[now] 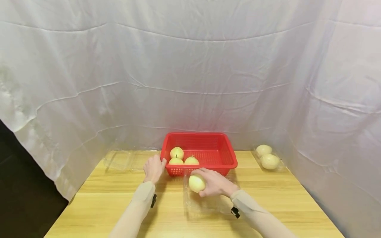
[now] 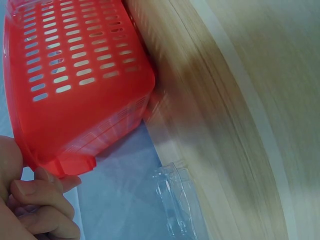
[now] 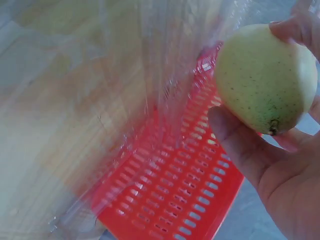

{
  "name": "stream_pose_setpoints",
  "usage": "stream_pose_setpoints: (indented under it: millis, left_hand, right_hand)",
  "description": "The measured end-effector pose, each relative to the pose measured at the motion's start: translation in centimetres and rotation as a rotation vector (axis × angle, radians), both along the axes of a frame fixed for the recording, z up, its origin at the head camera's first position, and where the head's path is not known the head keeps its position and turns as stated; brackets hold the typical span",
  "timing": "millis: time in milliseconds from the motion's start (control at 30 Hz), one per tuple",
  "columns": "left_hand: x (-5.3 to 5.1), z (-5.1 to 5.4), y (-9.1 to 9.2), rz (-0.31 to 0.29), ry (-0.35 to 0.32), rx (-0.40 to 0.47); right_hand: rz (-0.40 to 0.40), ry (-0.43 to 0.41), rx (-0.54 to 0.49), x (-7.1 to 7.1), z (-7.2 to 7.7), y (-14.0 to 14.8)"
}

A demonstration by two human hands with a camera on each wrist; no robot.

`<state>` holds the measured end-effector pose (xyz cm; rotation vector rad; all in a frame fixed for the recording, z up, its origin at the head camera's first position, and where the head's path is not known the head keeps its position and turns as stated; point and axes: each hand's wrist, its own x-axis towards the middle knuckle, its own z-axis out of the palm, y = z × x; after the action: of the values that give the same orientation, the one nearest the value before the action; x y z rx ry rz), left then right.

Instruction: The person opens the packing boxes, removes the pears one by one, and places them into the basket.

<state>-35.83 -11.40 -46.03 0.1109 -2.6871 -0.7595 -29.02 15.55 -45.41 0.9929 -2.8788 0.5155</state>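
My right hand [image 1: 216, 182] holds a pale yellow pear [image 1: 197, 183] between thumb and fingers, just in front of the red basket [image 1: 231, 155]. Below this pear lies a clear plastic clamshell box [image 1: 190, 206] on the table. In the right wrist view the pear [image 3: 262, 80] shows its speckled skin and a dark end. At the basket's left side, my left hand [image 1: 154, 168] grips the rim, its fingers [image 2: 45, 200] curled by the projecting edge. Several pears, among them one at the back [image 1: 177, 152], sit in the left part of the basket.
Another clear plastic box [image 1: 119, 160] lies at the back left of the wooden table [image 1: 119, 205]. At the back right, two pears [image 1: 270, 161] sit in a clear box. Grey-white curtains [image 1: 190, 66] hang behind and beside the table.
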Motion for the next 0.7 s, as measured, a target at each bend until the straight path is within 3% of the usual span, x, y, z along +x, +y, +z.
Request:
stream_pose_setpoints:
  millis: [167, 467, 700]
  left_hand:
    - [0.1, -0.1, 0.1, 0.002, 0.021, 0.005]
    - [0.2, -0.2, -0.2, -0.002, 0.046, -0.002]
    - [0.5, -0.4, -1.3, 0.015, 0.025, 0.004]
  right_hand:
    - [-0.010, 0.035, -0.088, -0.3, 0.5, 0.8]
    - [-0.067, 0.065, -0.348, -1.2, 1.2, 1.2]
    - [-0.115, 0.059, -0.429, -2.2, 1.4, 0.6]
